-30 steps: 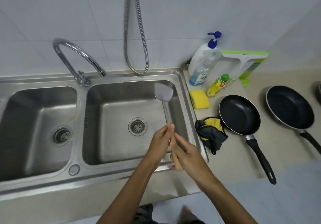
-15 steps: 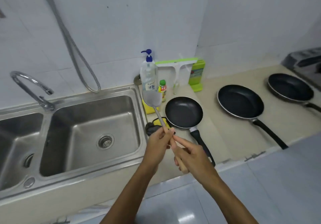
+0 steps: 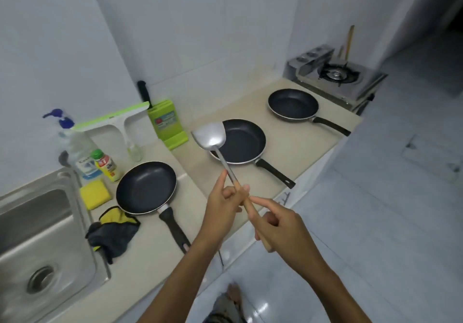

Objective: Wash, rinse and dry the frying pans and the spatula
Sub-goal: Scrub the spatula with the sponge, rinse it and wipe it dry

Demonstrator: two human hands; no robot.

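Both hands hold the spatula (image 3: 226, 169) over the front edge of the table (image 3: 288, 137), its metal blade raised and overlapping, in this view, the rim of the middle frying pan (image 3: 240, 142). The left hand (image 3: 220, 207) has its fingers (image 3: 244, 190) curled closed round the metal shaft just above the wooden grip; the right hand (image 3: 283, 225) is wrapped round the wooden grip lower down, with the forefinger stretched loose along it. Three frying pans lie upright on the table, well apart: the near frying pan (image 3: 146, 187) just beside the yellow sponge (image 3: 95, 193) and the dark cloth (image 3: 112, 232), the middle one beyond it, and the far frying pan (image 3: 293, 106) near the gas stove (image 3: 340, 75). The sink (image 3: 37, 235) is at the left, with the soap bottle (image 3: 75, 144) standing behind its corner. The blade looks bright and free of suds, though whether it is wet cannot be told. The step in hand is judged to be the handling of the spatula between stages. To do it well: keep one firm grip on the wooden part, since a wet metal shaft will slip; hold the blade clear of the pans' dark coating, which a steel edge could scratch; and carry it over the sink for any washing so that drips do not fall on the table.
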